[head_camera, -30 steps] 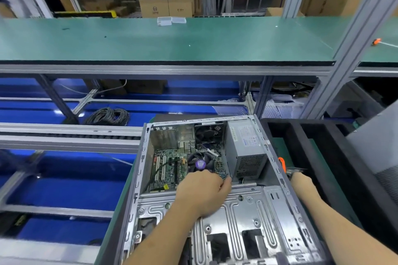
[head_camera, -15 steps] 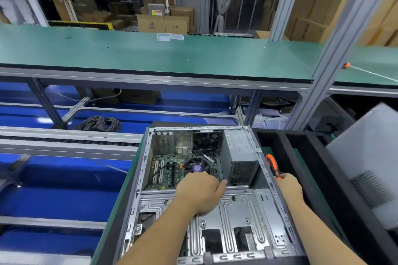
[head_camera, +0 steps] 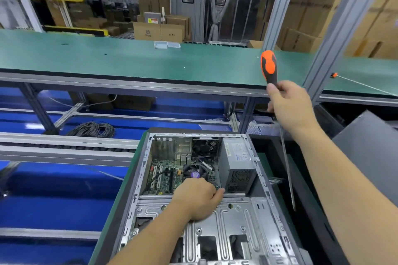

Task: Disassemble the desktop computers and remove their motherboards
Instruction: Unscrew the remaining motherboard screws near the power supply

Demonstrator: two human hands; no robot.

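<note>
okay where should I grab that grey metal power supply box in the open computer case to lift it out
Probably across the two long side walls of the grey metal power supply box, coming straight down from above. Its top lies open, its right wall sits close to the silver computer case edge, and its perforated near end offers no firm hold.

So the open computer case point(head_camera: 193, 211) sits right in front, near edge of the counter point(head_camera: 120, 206). Inside it, motherboard point(head_camera: 165, 176) at the far left, power supply point(head_camera: 237, 163) to its right, fan point(head_camera: 204, 146) between them at the back. Drive cage plate point(head_camera: 226, 221) fills the near half. Cable coil point(head_camera: 92, 129) lies further back left, below a second counter point(head_camera: 129, 60).
</note>
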